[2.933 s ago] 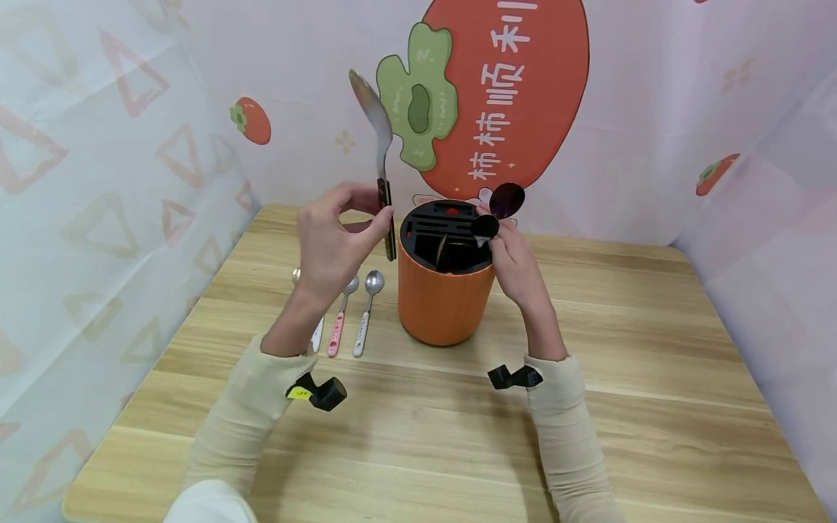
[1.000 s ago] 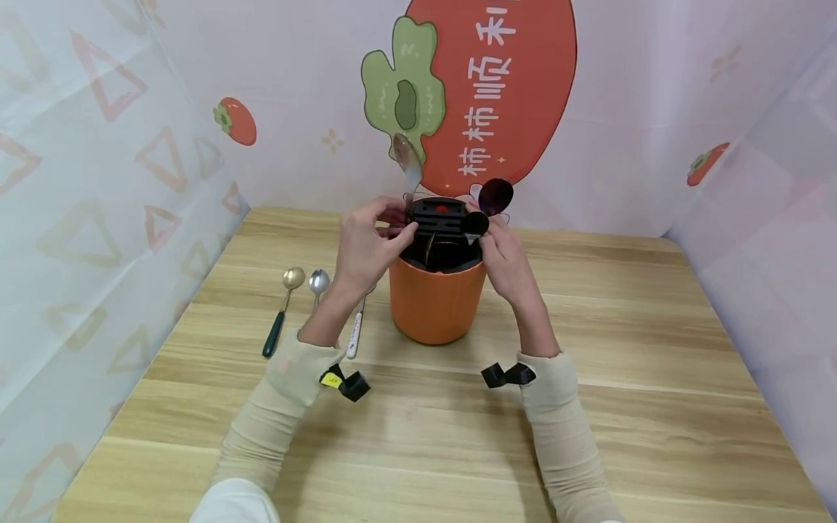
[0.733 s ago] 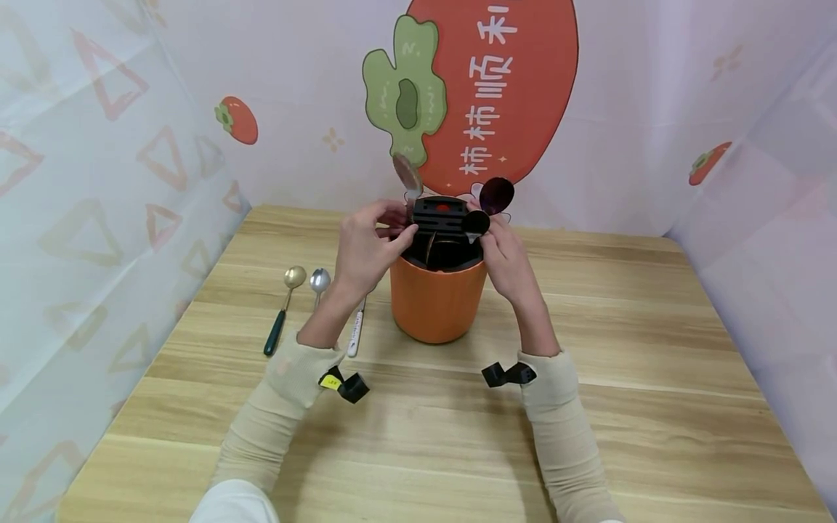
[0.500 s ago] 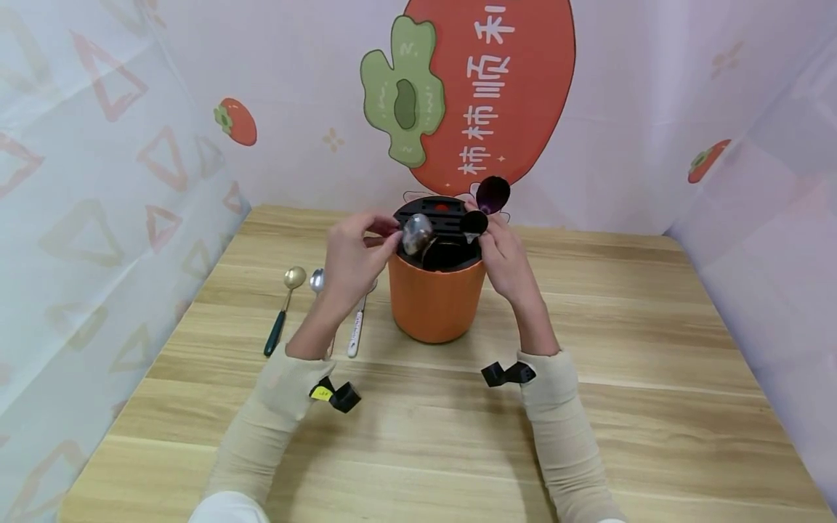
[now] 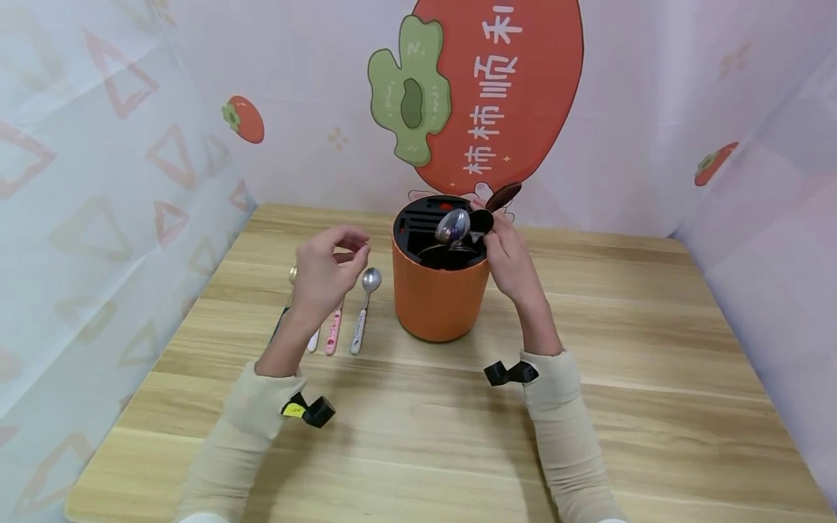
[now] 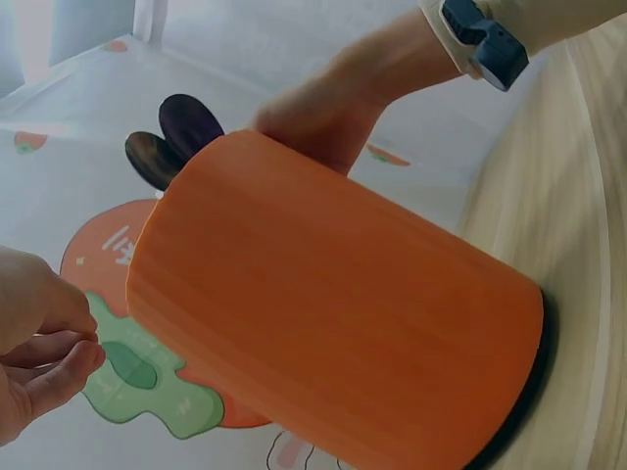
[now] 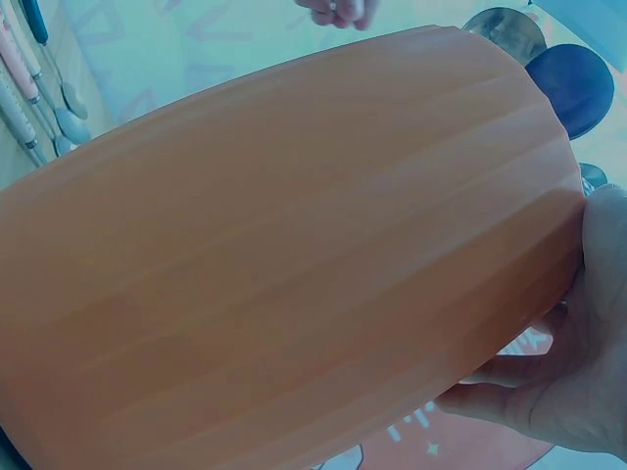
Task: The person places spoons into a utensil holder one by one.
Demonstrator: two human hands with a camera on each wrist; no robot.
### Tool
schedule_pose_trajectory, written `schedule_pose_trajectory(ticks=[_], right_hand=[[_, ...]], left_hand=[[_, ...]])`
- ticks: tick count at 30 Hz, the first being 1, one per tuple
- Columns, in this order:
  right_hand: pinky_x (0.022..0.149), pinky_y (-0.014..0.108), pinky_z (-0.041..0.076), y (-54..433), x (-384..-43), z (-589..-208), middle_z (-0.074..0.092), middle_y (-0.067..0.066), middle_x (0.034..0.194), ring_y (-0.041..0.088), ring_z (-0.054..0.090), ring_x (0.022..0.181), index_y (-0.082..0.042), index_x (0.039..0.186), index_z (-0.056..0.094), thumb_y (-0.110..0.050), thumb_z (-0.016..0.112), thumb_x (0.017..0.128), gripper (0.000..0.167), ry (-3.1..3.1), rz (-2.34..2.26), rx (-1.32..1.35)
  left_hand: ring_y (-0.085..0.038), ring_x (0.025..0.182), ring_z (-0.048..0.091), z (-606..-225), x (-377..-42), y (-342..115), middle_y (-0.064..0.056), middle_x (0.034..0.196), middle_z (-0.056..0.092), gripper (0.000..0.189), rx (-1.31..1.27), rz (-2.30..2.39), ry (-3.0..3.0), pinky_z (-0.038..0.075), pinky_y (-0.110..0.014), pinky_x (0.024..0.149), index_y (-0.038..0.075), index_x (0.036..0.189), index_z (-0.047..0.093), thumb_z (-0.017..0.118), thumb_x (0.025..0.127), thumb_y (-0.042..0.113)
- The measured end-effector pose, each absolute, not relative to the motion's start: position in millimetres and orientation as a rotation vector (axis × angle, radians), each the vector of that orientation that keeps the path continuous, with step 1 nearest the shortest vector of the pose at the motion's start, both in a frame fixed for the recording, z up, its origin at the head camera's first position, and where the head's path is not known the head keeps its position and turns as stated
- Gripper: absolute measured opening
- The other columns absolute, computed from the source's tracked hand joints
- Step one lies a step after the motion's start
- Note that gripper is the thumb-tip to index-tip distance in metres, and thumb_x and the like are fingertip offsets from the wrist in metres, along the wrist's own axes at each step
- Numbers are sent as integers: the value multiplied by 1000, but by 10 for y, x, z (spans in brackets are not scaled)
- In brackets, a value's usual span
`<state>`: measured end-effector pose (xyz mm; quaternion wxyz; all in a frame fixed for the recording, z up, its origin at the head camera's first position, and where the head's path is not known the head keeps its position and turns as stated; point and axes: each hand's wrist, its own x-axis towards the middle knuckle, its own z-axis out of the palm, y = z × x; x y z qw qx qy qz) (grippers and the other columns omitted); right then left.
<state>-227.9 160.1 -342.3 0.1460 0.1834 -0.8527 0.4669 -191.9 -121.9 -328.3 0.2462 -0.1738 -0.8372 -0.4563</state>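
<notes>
My right hand (image 5: 515, 263) grips the upper right side of an orange utensil holder (image 5: 439, 309) with a black slotted insert (image 5: 425, 220). In the right wrist view its fingers bend round the wall, near the rim. A silver spoon (image 5: 453, 226) leans in the holder, bowl up, tilted to the right. Beside it stick up a small black bowl-shaped utensil end (image 5: 482, 220) and a dark spoon (image 5: 503, 196). My left hand (image 5: 325, 272) hovers left of the holder, fingers loosely bent and holding nothing; the left wrist view shows the fingertips apart from the holder.
Several spoons lie in a row on the wooden table left of the holder, among them a pink-handled spoon (image 5: 334, 334) and a white-handled spoon (image 5: 361, 323). My left forearm partly covers others. Printed cloth walls (image 5: 314, 94) enclose the back and sides.
My left hand lowered the silver spoon's handle into the holder, let go, and moved away left. The spoon's bowl now leans right, and the dark spoon has turned. My right hand stays at the rim.
</notes>
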Motion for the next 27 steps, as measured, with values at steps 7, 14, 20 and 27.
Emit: schedule_pose_trajectory(ticks=[7, 14, 20, 27], right_hand=[[121, 50, 29, 1596, -2277, -3416, 47, 7, 154, 27, 39, 145, -9, 146, 52, -20, 30, 104, 49, -2447, 1354, 547], [121, 48, 28, 1585, -2285, -3413, 47, 7, 154, 26, 38, 146, -8, 145, 52, -16, 30, 103, 49, -2444, 1366, 545], [121, 48, 28, 1582, -2285, -3415, 47, 7, 153, 25, 38, 146, -8, 145, 52, -16, 30, 103, 49, -2441, 1364, 547], [122, 48, 26, 1585, -2297, -3426, 46, 8, 154, 26, 37, 147, -6, 146, 51, -16, 30, 103, 48, -2437, 1362, 555]], left_hand=[[-28, 82, 71, -3388, -1898, -1415, -19, 90, 74, 14, -403, -1246, -2325, 60, -29, 71, -7, 98, 71, 67, 84, -7], [-27, 81, 70, -3556, -1881, -1623, -18, 89, 73, 12, -348, -1176, -2399, 49, -3, 67, -5, 98, 70, 65, 87, -4], [-29, 83, 71, -3721, -1868, -1759, -20, 89, 73, 14, -252, -1133, -2517, 61, -28, 69, -6, 100, 70, 64, 88, -2], [-33, 83, 71, -3967, -1885, -1901, -22, 90, 73, 15, -222, -1039, -2648, 60, -42, 73, -7, 100, 70, 64, 87, -2]])
